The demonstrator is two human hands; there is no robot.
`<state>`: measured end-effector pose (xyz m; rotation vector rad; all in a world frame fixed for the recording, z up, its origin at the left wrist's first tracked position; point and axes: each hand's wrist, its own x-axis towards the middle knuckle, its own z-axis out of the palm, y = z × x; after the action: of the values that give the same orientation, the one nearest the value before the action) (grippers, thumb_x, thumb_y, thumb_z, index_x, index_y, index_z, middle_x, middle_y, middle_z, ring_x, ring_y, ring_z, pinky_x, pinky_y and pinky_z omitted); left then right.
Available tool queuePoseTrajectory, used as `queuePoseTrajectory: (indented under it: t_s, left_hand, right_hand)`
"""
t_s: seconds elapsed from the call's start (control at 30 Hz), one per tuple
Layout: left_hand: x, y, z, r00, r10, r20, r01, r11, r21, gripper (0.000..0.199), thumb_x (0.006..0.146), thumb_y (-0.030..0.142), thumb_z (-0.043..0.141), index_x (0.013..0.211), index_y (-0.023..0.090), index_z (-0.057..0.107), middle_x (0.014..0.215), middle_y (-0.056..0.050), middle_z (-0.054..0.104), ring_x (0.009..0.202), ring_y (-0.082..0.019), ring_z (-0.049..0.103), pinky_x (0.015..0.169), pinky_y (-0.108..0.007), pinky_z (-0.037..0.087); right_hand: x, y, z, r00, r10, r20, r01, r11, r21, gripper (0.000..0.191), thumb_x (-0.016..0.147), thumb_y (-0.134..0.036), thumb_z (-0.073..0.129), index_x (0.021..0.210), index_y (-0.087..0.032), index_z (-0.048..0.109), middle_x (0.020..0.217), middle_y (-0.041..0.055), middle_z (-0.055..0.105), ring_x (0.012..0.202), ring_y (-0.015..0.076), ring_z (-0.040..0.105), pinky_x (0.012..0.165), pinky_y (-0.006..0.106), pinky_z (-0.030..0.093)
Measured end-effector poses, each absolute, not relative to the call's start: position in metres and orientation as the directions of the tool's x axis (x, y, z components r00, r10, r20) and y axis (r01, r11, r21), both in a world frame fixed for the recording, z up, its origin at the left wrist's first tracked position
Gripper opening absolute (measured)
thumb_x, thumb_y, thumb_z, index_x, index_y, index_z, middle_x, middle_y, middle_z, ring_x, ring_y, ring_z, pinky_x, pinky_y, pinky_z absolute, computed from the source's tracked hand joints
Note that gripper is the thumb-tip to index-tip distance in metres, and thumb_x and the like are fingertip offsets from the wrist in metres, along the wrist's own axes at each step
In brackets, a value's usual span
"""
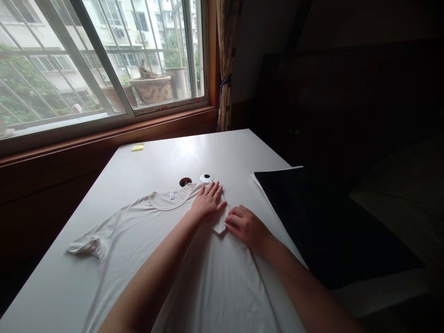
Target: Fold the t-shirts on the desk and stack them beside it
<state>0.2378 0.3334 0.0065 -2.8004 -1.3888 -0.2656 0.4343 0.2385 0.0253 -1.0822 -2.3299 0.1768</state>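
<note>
A white T-shirt [138,240] lies spread on the white table, its neckline toward the far side and a small label inside the collar. The sleeve on the left sticks out, its end crumpled. On the right, the other sleeve is folded inward over the body of the shirt. My left hand [209,201] rests flat on that shoulder, fingers stretched out. With bent fingers, my right hand [248,226] grips the edge of the folded sleeve; its thumb is partly hidden.
Beyond the collar, the table [222,148] has a dark round hole [185,181] and a white round cover [206,177]. A yellow sticky note [138,147] lies at the far left corner. A black sheet [322,222] overlaps the right edge. A barred window [104,60] stands behind.
</note>
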Motion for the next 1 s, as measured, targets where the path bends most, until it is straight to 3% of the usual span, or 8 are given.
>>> queuePoseTrajectory:
  t_s: [0.2,0.37,0.5,0.67,0.77,0.87,0.93,1.0]
  left_hand:
    - [0.234,0.324,0.016,0.592,0.769,0.24,0.784,-0.618,0.046,0.061,0.107,0.045,0.034,0.16,0.015,0.032,0.17,-0.012,0.025,0.158,-0.028,0.02,0.128,-0.057,0.015]
    - [0.212,0.293,0.026,0.557,0.759,0.337,0.797,-0.603,0.04,0.053,0.107,0.032,0.035,0.158,0.017,0.037,0.168,-0.009,0.033,0.157,-0.026,0.023,0.129,-0.053,0.017]
    - [0.157,0.267,0.024,0.522,0.807,0.274,0.836,-0.549,0.024,0.054,0.106,0.036,0.038,0.157,0.017,0.039,0.167,-0.01,0.033,0.158,-0.027,0.02,0.128,-0.055,0.021]
    - [0.075,0.241,0.005,0.272,0.947,0.17,0.96,-0.279,0.018,0.062,0.105,0.045,0.036,0.158,0.012,0.036,0.167,-0.014,0.031,0.157,-0.03,0.023,0.125,-0.056,0.027]
    - [0.057,0.226,-0.002,0.196,0.97,0.14,0.98,-0.198,-0.002,0.064,0.106,0.046,0.033,0.158,0.01,0.036,0.167,-0.014,0.029,0.157,-0.029,0.022,0.126,-0.055,0.024]
    - [0.061,0.218,-0.001,0.161,0.979,0.121,0.987,-0.16,-0.022,0.064,0.105,0.046,0.033,0.159,0.011,0.036,0.168,-0.012,0.027,0.157,-0.028,0.021,0.127,-0.053,0.022]
    - [0.068,0.217,0.001,0.135,0.985,0.111,0.991,-0.132,-0.031,0.064,0.105,0.045,0.033,0.159,0.011,0.035,0.168,-0.012,0.025,0.158,-0.028,0.02,0.127,-0.053,0.021]
    - [0.075,0.216,0.002,0.108,0.988,0.111,0.994,-0.105,-0.037,0.064,0.105,0.044,0.033,0.159,0.01,0.035,0.169,-0.012,0.024,0.157,-0.029,0.021,0.127,-0.053,0.021]
  right_hand:
    - [0.431,0.236,0.025,-0.554,0.748,0.366,0.659,0.662,-0.357,0.009,0.094,-0.024,0.069,0.086,-0.02,0.069,0.091,0.005,0.065,0.089,0.021,0.058,0.085,0.035,0.048]
    - [0.439,0.236,0.026,-0.522,0.792,0.316,0.72,0.608,-0.334,0.014,0.094,-0.028,0.071,0.083,-0.021,0.067,0.089,0.0038,0.066,0.089,0.0207,0.058,0.084,0.034,0.045]
    - [0.446,0.238,0.027,-0.475,0.838,0.27,0.775,0.544,-0.323,0.015,0.091,-0.026,0.073,0.079,-0.021,0.065,0.086,0.002,0.066,0.089,0.0204,0.058,0.082,0.033,0.043]
    - [0.45,0.239,0.035,-0.434,0.87,0.234,0.83,0.487,-0.273,0.016,0.089,-0.023,0.071,0.075,-0.022,0.064,0.084,0.0018,0.068,0.088,0.0215,0.059,0.078,0.033,0.042]
    - [0.442,0.238,0.045,-0.449,0.863,0.23,0.834,0.497,-0.238,0.016,0.091,-0.024,0.067,0.075,-0.023,0.065,0.084,0.0027,0.069,0.089,0.0224,0.061,0.08,0.035,0.043]
    - [0.421,0.24,0.052,-0.451,0.852,0.266,0.819,0.513,-0.257,0.013,0.096,-0.024,0.058,0.094,-0.024,0.071,0.103,0.0055,0.073,0.1,0.0232,0.063,0.09,0.037,0.046]
    - [0.4,0.244,0.052,-0.424,0.863,0.275,0.823,0.494,-0.281,0.029,0.1,-0.025,0.05,0.122,-0.021,0.068,0.128,0.0098,0.069,0.117,0.0246,0.061,0.102,0.039,0.045]
    - [0.378,0.252,0.048,-0.385,0.892,0.235,0.849,0.442,-0.289,0.047,0.103,-0.03,0.044,0.145,-0.013,0.054,0.152,0.0152,0.053,0.138,0.0276,0.049,0.114,0.042,0.038]
